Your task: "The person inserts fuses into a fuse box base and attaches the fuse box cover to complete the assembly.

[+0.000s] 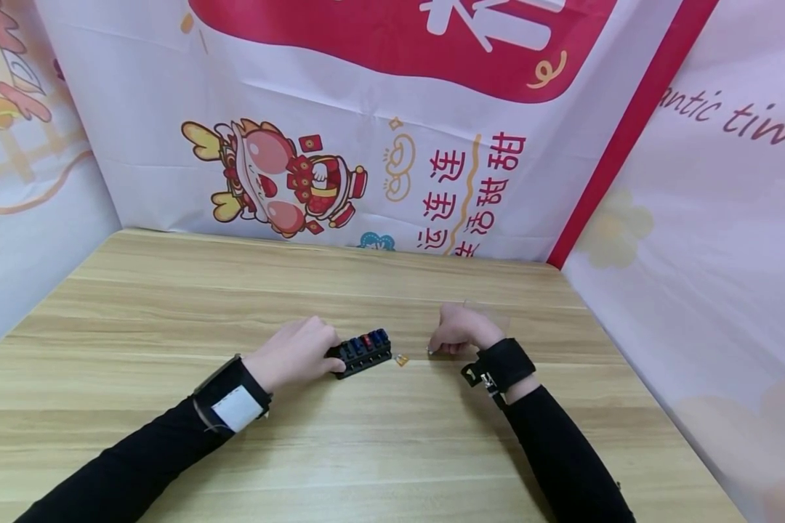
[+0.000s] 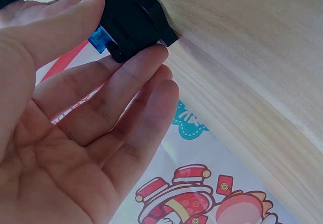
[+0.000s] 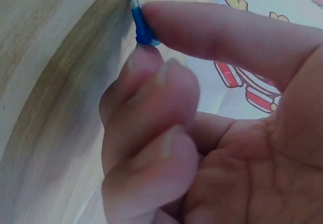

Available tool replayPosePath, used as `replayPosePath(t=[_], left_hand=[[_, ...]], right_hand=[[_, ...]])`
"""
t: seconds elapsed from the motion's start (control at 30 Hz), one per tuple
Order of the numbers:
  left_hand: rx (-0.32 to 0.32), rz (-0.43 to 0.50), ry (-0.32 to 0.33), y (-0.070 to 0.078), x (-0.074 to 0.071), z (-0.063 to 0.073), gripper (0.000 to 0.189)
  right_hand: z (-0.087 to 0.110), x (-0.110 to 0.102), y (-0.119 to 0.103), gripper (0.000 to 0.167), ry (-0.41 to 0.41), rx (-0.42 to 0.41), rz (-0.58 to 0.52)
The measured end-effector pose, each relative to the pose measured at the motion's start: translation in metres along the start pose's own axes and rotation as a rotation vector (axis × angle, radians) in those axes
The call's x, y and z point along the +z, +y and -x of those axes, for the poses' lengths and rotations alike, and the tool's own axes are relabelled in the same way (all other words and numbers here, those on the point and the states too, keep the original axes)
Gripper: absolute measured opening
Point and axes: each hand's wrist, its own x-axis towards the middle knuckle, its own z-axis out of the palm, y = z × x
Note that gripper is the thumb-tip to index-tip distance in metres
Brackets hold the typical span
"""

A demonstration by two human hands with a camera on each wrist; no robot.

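Observation:
A black fuse block (image 1: pixel 364 354) lies on the table with several blue fuses and a red one in its row. My left hand (image 1: pixel 299 354) grips its left end between thumb and fingers. In the left wrist view the block's black end (image 2: pixel 133 22) is tilted, with a blue fuse (image 2: pixel 99 40) showing beside it. To the right, my right hand (image 1: pixel 461 330) pinches a small blue blade fuse (image 3: pixel 143 27) between thumb and index finger, its metal prongs pointing away from the palm. A small orange-yellow fuse (image 1: pixel 402 359) lies on the table just right of the block.
Something thin and transparent (image 1: pixel 497 317), perhaps a plastic bag, lies behind the right hand. The wood-grain table (image 1: pixel 379 450) meets a printed white and red cloth (image 1: pixel 340 87) at the back, with more printed cloth (image 1: pixel 713 240) along the right.

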Motion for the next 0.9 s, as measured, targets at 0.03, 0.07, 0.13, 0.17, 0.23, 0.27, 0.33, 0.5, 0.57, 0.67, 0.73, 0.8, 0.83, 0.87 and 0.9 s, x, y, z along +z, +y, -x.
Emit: replayPosePath(t=[0.03,0.07,0.13,0.17,0.23,0.27,0.33,0.5,0.57,0.67,0.73,0.8,0.83,0.87,0.9], left_hand=[[-0.001,0.002,-0.001,-0.0001,0.0001,0.0001,0.020],[-0.004,0.003,-0.001,-0.0002,0.0003,0.0002,0.020],[-0.008,0.004,-0.003,-0.0004,0.0005,0.0003,0.020],[-0.010,0.004,-0.004,-0.0004,0.0006,0.0003,0.020],[-0.011,0.001,-0.006,-0.0004,0.0007,0.0001,0.019],[-0.011,0.000,-0.006,-0.0004,0.0007,0.0000,0.019],[-0.009,-0.002,-0.005,-0.0004,0.0009,-0.0004,0.020],[-0.005,-0.004,-0.001,-0.0008,0.0008,-0.0007,0.021],[-0.005,-0.005,0.000,-0.0008,0.0009,-0.0007,0.021],[-0.007,-0.007,0.000,-0.0008,0.0010,-0.0007,0.021],[-0.010,-0.008,-0.001,-0.0007,0.0011,-0.0007,0.021],[-0.012,-0.009,-0.002,-0.0007,0.0011,-0.0006,0.022],[-0.012,-0.010,-0.002,-0.0007,0.0011,-0.0006,0.022],[-0.013,-0.010,-0.002,-0.0007,0.0010,-0.0006,0.022],[-0.013,-0.012,-0.001,-0.0007,0.0009,-0.0005,0.022]], right_hand=[[-0.0001,0.0000,0.0001,0.024,-0.003,0.000,0.000],[-0.0002,0.0000,0.0002,0.025,-0.005,-0.002,-0.001],[-0.0001,-0.0001,0.0002,0.025,-0.013,-0.005,-0.007],[0.0002,-0.0002,-0.0001,0.025,-0.016,-0.006,-0.010],[0.0003,-0.0005,-0.0003,0.025,-0.021,-0.006,-0.015],[0.0007,-0.0006,-0.0007,0.024,-0.020,-0.009,-0.016],[0.0008,-0.0012,-0.0012,0.024,-0.014,-0.016,-0.018],[0.0013,-0.0015,-0.0019,0.026,0.039,-0.081,-0.058],[0.0020,-0.0012,-0.0021,0.026,0.068,-0.113,-0.071],[0.0024,-0.0011,-0.0025,0.026,0.099,-0.137,-0.070],[0.0027,-0.0015,-0.0032,0.026,0.108,-0.142,-0.071],[0.0027,-0.0019,-0.0040,0.026,0.111,-0.144,-0.069],[0.0028,-0.0021,-0.0046,0.026,0.114,-0.145,-0.068],[0.0031,-0.0023,-0.0052,0.026,0.116,-0.145,-0.072],[0.0034,-0.0025,-0.0056,0.026,0.117,-0.145,-0.077]])
